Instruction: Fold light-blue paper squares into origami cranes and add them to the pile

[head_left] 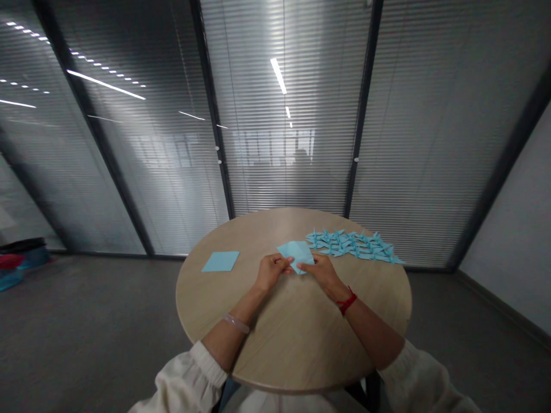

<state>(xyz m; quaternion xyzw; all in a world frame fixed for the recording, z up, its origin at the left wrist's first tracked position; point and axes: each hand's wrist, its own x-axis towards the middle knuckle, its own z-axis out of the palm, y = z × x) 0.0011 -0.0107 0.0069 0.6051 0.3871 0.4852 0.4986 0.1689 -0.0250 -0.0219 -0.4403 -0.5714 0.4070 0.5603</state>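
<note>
A light blue sheet of origami paper (297, 251), creased and partly folded, is held between both hands over the middle of the round table. At its left lower edge, my left hand (272, 272) pinches the paper between thumb and fingers. My right hand (322, 272) grips the right side, its thumb lying on top and the other fingers mostly hidden behind. Several folded blue paper cranes (353, 244) lie in rows just beyond my right hand. To the left of my left hand rests a flat stack or sheet of blue square paper (221, 261).
The round wooden table (293, 338) stands close to a glass partition with blinds (288, 172). Red, blue and black items (23, 258) sit on the floor at the far left. A pale wall (516, 229) rises on the right.
</note>
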